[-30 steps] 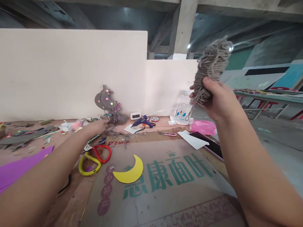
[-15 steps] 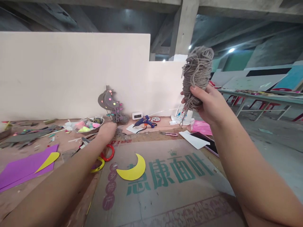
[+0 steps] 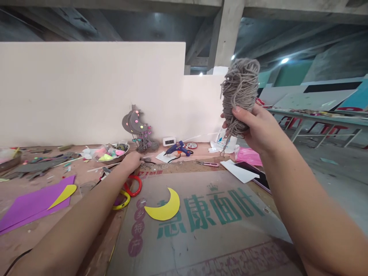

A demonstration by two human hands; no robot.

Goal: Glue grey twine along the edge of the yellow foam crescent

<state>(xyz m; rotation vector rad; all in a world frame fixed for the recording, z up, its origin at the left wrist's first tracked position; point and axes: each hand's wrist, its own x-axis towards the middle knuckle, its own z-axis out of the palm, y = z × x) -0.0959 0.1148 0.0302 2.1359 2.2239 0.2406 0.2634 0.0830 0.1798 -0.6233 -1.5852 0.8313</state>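
Yarn held aloft above a cluttered work surface (image 3: 97, 245). Compared with one second earlier, the yarn (image 3: 240, 84) stands more upright and has shifted inward, nearer the crescent (image 3: 168, 210); compared with half a second earlier, its pose is nearly unchanged. The left grip (image 3: 131, 163) has moved inward over the same second, and its forearm now covers much of the scissors (image 3: 140, 186). A yellow offcut (image 3: 63, 194), previously not visible, shows on purple sheets (image 3: 34, 203) left of the crescent.

Right grip (image 3: 257, 124): closed about the lower part of the yarn, thumb on the near side, fingertips around the far side; the yarn is raised beyond and to the right of the crescent, a loose strand hanging below. Left grip: fingers curled, low over the surface beyond and left of the crescent, near dark cord; whether it pinches anything cannot be told.

The crescent lies flat on a printed board (image 3: 218, 234). Directly beyond it rests a glue gun (image 3: 178, 147); beyond and left, a grey ornament (image 3: 135, 122).
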